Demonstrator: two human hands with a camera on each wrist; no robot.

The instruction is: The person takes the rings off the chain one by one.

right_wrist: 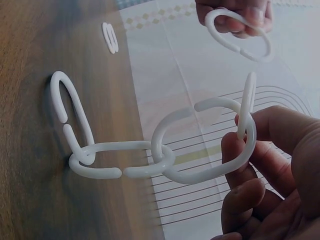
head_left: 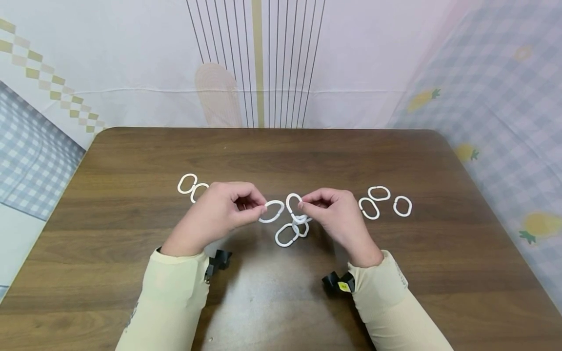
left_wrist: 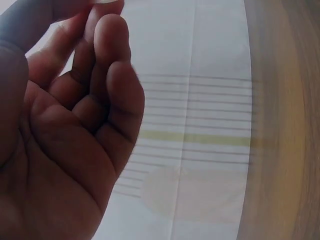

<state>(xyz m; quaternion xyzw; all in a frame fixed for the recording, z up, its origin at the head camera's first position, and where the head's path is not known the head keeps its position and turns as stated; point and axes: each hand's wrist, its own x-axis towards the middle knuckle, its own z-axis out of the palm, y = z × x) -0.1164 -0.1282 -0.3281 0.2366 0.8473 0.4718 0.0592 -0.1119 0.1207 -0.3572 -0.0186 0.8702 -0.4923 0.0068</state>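
Thumb and fingertips of my left hand (head_left: 221, 207) pinch a single white plastic chain link (head_left: 275, 202), an oval ring with a small gap in its side. My right hand (head_left: 338, 214) pinches the upper end of a short chain of white links (right_wrist: 200, 176), several joined through one another. The chain hangs from those fingers, and its lower links (head_left: 281, 244) are close over the table. Held just left of the chain, the single link is apart from it. In the left wrist view that link shows only as a sliver at the top edge.
Two loose white links (head_left: 181, 183) lie on the brown wooden table (head_left: 263, 156) to the left, one partly hidden by my left hand. Three more loose links (head_left: 379, 187) lie to the right of my right hand. A patterned cloth (head_left: 360, 58) hangs behind the table.
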